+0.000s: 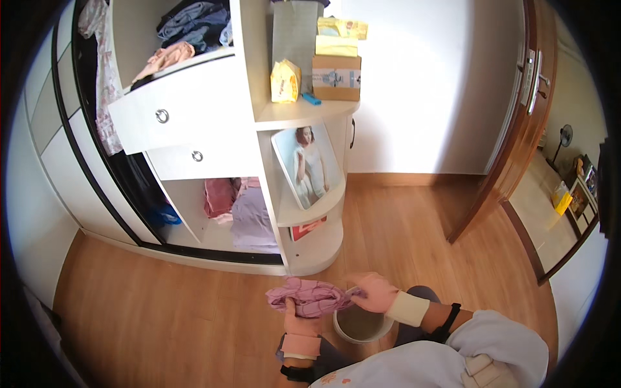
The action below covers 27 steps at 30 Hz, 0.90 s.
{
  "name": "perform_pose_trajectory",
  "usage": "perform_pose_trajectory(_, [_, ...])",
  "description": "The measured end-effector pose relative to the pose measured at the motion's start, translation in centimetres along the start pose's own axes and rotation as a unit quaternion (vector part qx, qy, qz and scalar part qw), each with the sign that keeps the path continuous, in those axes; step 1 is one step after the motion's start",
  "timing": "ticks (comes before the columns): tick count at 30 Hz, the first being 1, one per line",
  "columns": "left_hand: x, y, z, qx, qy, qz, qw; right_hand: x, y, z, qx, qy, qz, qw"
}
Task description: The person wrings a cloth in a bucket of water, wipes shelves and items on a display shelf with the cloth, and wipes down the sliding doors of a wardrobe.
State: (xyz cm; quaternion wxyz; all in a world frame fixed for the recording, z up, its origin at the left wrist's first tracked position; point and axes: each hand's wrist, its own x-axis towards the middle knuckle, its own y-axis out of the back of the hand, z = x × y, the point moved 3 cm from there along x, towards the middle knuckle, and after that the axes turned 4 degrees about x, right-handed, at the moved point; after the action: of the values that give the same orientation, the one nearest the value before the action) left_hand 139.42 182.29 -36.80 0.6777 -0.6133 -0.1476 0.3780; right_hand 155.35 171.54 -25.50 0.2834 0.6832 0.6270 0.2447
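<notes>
A bunched pink cloth (309,296), marked with paler lines, is held up in front of me. My left hand (299,318) grips it from below, with the thumb against its near side. At the cloth's right end my right hand (374,294) is closed on its edge; its fingertips are slightly blurred. Both hands have pinkish coverings, with a cream cuff at the right wrist. Under the right hand stands a round white bucket (337,328) with a greyish inside, between my knees. Whether it holds water I cannot tell.
A white wardrobe (187,90) with folded clothes (255,220) stands ahead on the left. Its rounded end shelves (317,258) bear a picture panel (310,161), a cardboard box (336,77) and a yellow packet (285,82). To the right, a brown wooden door (498,174) stands ajar.
</notes>
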Motion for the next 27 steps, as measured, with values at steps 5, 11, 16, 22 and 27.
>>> perform_pose_trajectory(5, [0.1,-1.7,-0.7,0.24,-0.069,-0.193,0.949,0.7,1.3,-4.7,0.016,0.175,0.203,0.963])
perform_pose_trajectory(11, [-0.1,-4.6,0.7,0.45,-0.132,-0.13,0.873,3.6,3.6,4.5,-0.21,0.13,0.073,0.966])
perform_pose_trajectory(16, [1.2,-3.7,0.0,0.144,-0.019,-0.238,0.96,3.4,1.6,8.0,0.203,0.005,0.128,0.971])
perform_pose_trajectory(22, [5.2,-1.7,-7.6,0.169,0.012,-0.197,0.966,3.1,-3.1,7.5,0.186,0.098,0.001,0.978])
perform_pose_trajectory(27, [2.6,-0.7,-7.8,0.443,0.218,-0.084,0.865,3.1,-8.7,18.4,0.242,0.038,-0.021,0.969])
